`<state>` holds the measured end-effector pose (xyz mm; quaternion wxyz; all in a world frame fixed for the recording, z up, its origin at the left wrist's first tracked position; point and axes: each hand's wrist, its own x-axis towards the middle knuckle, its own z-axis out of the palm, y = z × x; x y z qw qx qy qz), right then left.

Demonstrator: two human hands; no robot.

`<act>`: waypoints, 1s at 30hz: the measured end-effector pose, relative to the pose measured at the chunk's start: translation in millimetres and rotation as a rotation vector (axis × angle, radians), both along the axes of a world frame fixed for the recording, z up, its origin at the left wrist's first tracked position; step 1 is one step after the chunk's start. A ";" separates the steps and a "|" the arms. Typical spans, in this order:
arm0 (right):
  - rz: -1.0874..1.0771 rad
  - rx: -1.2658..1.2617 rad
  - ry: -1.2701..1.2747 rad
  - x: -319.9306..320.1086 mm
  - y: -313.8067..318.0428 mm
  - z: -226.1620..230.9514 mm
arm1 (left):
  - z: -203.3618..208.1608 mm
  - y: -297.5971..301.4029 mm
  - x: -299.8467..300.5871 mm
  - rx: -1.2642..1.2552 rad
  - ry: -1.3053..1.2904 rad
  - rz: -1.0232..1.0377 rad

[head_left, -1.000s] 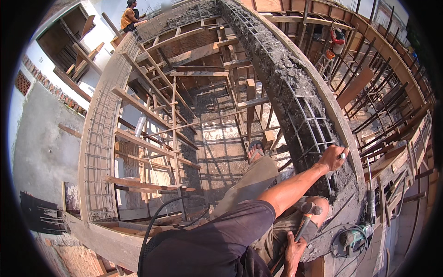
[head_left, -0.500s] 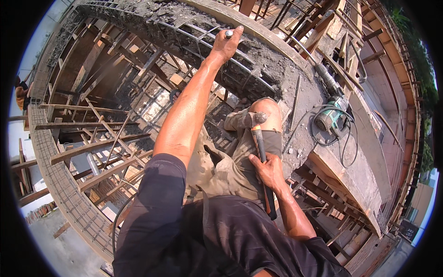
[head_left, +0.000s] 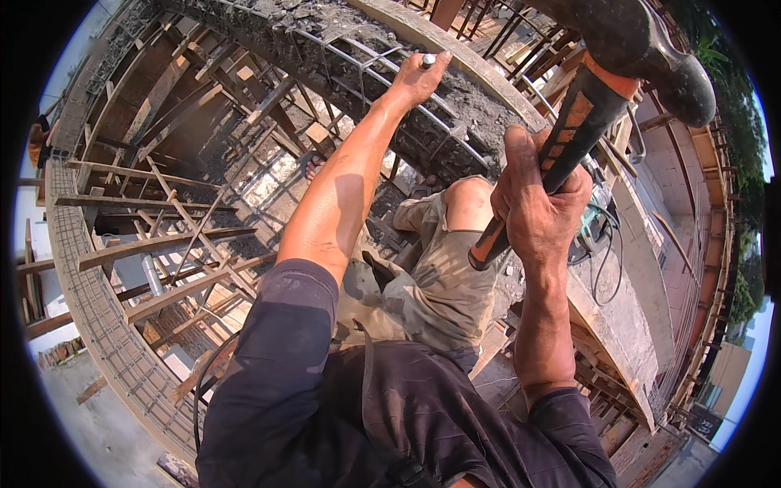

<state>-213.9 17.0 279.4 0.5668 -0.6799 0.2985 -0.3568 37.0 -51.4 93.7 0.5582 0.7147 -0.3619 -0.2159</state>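
Hammer (head_left: 587,118) is held up by right hand (head_left: 543,199), fingers wrapped round it. Metal rod (head_left: 428,60) is gripped by left hand (head_left: 413,83), fingers curled tight, over broken concrete beam (head_left: 476,106). Left hand could be struck if a swing is misaimed: little rod end is exposed.

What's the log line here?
left hand: grips metal rod at concrete beam | right hand: holds hammer by handle | power tool: partly hidden
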 end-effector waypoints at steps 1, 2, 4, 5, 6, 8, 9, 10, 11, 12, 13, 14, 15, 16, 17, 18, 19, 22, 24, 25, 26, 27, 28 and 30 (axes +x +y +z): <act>-0.008 -0.088 -0.048 14.4 -9.9 -5.4 | 4.9 -0.6 0.4 0.026 0.002 -0.038; -0.052 -0.137 0.080 24.5 -14.7 -11.7 | 9.6 -2.0 0.3 0.051 0.005 -0.078; -0.016 -0.168 0.409 40.8 -21.1 -26.9 | -1.1 -6.0 10.1 0.072 -0.042 -0.003; 0.059 -0.150 0.611 45.2 -23.7 -38.3 | -14.3 -4.9 18.7 0.023 -0.060 -0.067; 0.111 -0.156 0.729 41.9 -30.9 -56.6 | -23.5 -8.4 22.5 -0.029 -0.075 -0.146; 0.157 -0.189 0.742 41.4 -9.3 -39.7 | -39.8 -7.8 23.9 -0.030 -0.136 -0.093; 0.186 -0.134 0.766 38.0 -3.6 -32.9 | -39.4 -10.9 24.2 0.000 -0.244 -0.087; 0.201 -0.108 0.684 34.2 3.4 -22.0 | -37.6 -12.9 18.6 0.032 -0.344 -0.083; 0.181 -0.102 0.582 35.6 7.2 -3.7 | -35.7 -13.4 14.0 -0.033 -0.113 -0.092; 0.156 -0.092 0.483 37.2 11.0 16.2 | -29.5 -11.6 3.4 -0.102 0.124 -0.087; 0.097 -0.124 0.277 44.2 16.6 34.0 | -27.8 -6.4 4.4 -0.179 0.049 -0.086; 0.064 -0.251 0.156 48.4 14.9 52.6 | -22.4 -1.3 6.9 -0.104 0.045 -0.082; 0.028 -0.315 -0.042 54.8 10.7 66.5 | -15.9 -2.7 6.4 -0.035 0.038 -0.087; 0.037 -0.324 -0.162 61.0 4.0 66.8 | -15.3 -2.7 5.9 -0.072 0.015 -0.067; 0.044 -0.332 -0.281 66.8 -4.7 66.4 | -14.9 -4.2 4.2 -0.110 -0.008 -0.049; 0.027 -0.312 -0.175 69.4 -15.7 48.0 | -18.2 -0.5 6.9 -0.140 -0.034 -0.020; -0.007 -0.270 0.031 65.3 -22.9 19.9 | -18.0 -3.4 4.1 -0.166 -0.019 -0.037; 0.037 -0.129 0.647 51.9 -27.4 -56.7 | -23.2 -10.2 13.3 -0.176 -0.063 -0.101; 0.159 -0.052 0.714 51.5 -15.2 -59.7 | -39.7 -6.1 42.5 -0.107 -0.189 -0.129; 0.165 0.038 0.710 37.4 -12.7 -53.8 | -36.1 -14.8 26.2 -0.076 -0.088 -0.147; 0.160 0.041 0.681 32.5 -17.4 -47.2 | -32.3 -20.7 11.5 -0.042 0.016 -0.147; 0.130 -0.018 0.581 30.4 -16.7 -25.3 | -23.3 -19.0 0.2 -0.005 0.109 -0.136; 0.139 -0.082 0.471 34.5 -7.5 7.4 | -35.0 -14.5 16.3 0.009 0.061 -0.181; 0.100 -0.240 0.182 38.6 -3.4 67.3 | -50.0 -8.0 37.9 0.022 0.044 -0.152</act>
